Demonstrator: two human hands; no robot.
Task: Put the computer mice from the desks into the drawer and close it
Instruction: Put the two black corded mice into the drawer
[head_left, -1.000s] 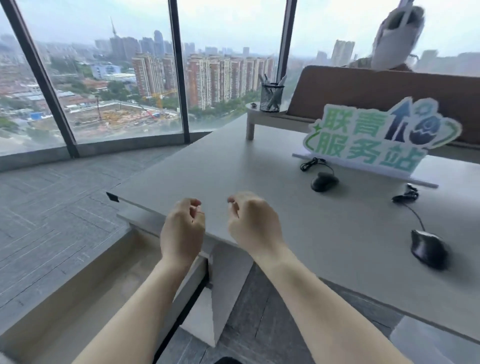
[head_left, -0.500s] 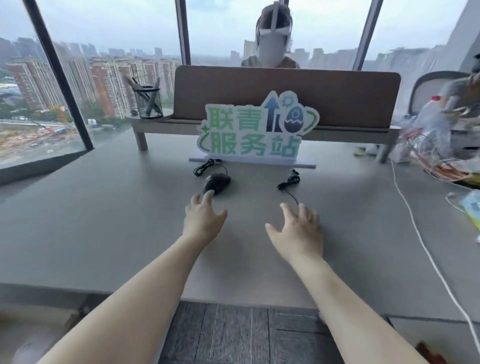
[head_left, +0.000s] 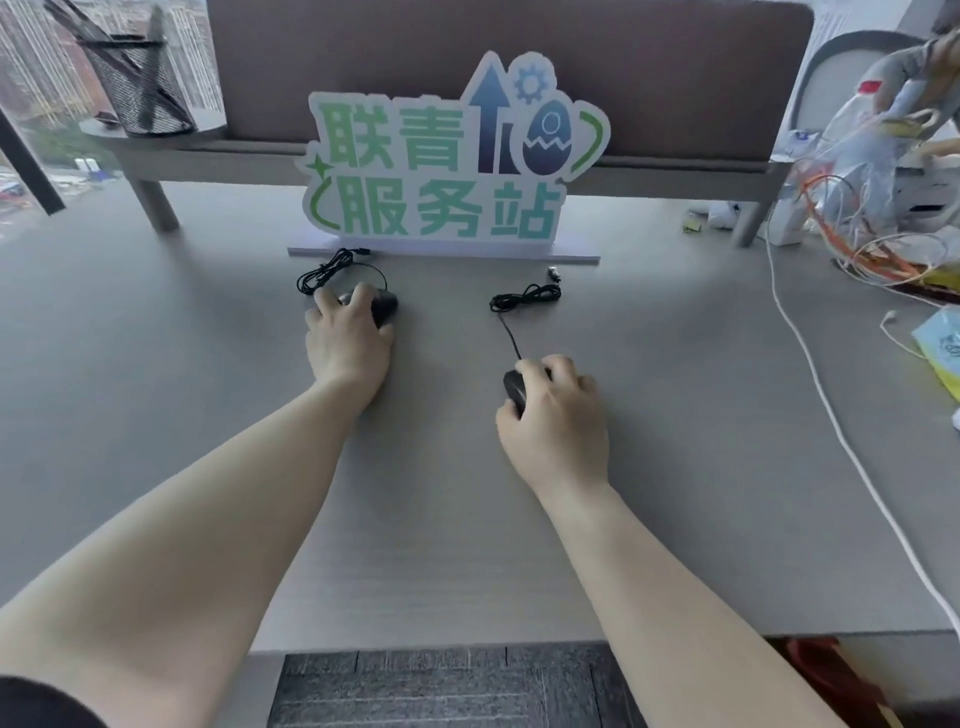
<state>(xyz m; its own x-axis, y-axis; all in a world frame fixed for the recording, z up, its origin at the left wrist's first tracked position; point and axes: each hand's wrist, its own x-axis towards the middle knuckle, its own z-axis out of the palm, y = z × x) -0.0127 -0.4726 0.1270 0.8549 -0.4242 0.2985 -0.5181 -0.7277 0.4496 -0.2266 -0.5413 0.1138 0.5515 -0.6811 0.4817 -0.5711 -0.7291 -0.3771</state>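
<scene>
On the grey desk (head_left: 156, 415), both hands are closing over the two black mice; near a green sign (head_left: 447, 171) at the far edge, the left hand (head_left: 348, 343) is curling its fingers around the far mouse (head_left: 382, 306), while the right hand (head_left: 556, 421) is gripping the near mouse (head_left: 514, 389) nearer the body; each bundled cord (head_left: 524, 299) is lying loose on the desk beyond its mouse; no drawer is showing; the pick-up step seems to be in hand; next, lifting probably calls for gathering the trailing cords so they are not dragging, then finding the drawer.
</scene>
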